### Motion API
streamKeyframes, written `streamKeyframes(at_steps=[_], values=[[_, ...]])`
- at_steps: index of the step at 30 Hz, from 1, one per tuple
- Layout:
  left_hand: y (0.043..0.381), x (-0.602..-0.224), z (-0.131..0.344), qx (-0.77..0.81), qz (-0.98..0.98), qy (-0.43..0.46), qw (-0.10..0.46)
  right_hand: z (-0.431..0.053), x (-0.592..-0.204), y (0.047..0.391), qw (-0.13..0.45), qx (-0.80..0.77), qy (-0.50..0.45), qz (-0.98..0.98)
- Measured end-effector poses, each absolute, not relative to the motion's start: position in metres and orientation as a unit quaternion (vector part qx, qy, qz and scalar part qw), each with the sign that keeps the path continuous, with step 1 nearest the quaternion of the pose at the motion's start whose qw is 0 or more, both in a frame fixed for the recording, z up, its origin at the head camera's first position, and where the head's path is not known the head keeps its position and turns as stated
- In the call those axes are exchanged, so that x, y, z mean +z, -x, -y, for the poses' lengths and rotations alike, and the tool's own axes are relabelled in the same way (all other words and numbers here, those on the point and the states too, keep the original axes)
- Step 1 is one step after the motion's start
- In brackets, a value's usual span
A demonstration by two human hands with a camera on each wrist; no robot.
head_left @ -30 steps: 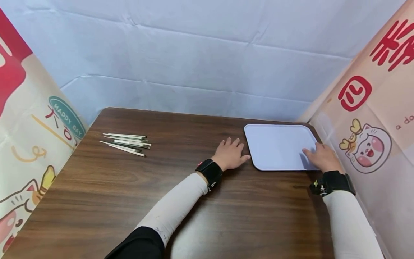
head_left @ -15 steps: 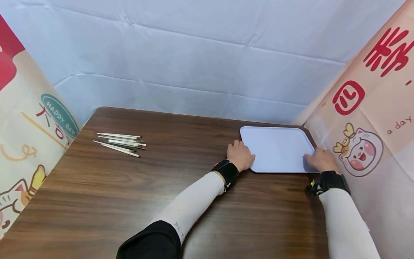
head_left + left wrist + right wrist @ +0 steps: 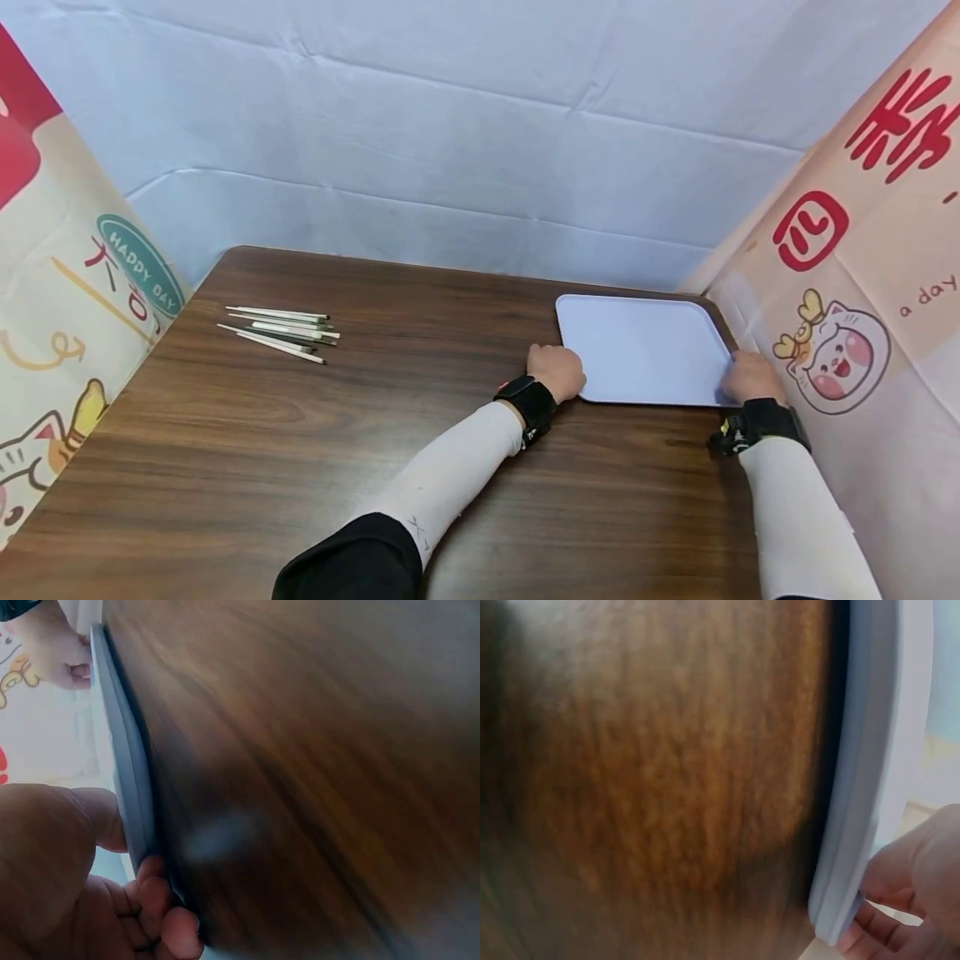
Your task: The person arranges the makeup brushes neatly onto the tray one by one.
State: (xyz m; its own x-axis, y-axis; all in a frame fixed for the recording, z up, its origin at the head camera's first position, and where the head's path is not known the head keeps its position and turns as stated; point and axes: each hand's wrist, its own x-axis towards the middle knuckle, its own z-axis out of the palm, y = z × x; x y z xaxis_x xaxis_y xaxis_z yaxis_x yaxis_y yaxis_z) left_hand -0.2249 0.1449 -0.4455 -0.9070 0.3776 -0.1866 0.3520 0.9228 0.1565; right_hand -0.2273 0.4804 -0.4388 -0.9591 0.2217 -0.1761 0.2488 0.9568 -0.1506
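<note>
A shallow white rectangular tray (image 3: 645, 350) lies at the back right of the table. My left hand (image 3: 556, 372) grips its left edge; in the left wrist view the thumb sits on the rim and the curled fingers (image 3: 154, 896) reach under it. At the opposite end my right hand (image 3: 752, 377) pinches the tray's right edge, as the right wrist view shows with the thumb and fingers (image 3: 877, 930) around the near corner. Whether the tray is slightly raised I cannot tell.
Several thin pale and dark green sticks (image 3: 281, 332), perhaps paintbrushes, lie in a loose bunch at the back left of the brown wooden table (image 3: 300, 467). A white cloth (image 3: 420, 133) hangs behind it, and printed sheets (image 3: 840, 350) stand at both sides.
My left hand has moved right from beside the tray onto its left edge, its spread fingers now curled. The right hand's fingers have closed on the right edge. The sticks lie as before.
</note>
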Motion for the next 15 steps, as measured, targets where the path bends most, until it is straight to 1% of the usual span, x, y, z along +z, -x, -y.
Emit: streamKeyframes(at_steps=[8, 15], values=[[0.224, -0.444, -0.127, 0.054, -0.974, -0.190, 0.112, -0.471, -0.430, 0.226, 0.103, -0.100, -0.096, -0.985], [0.221, -0.443, -0.106, 0.040, -0.972, -0.199, 0.122, -0.451, -0.421, 0.225, 0.163, -0.084, -0.100, -0.978]])
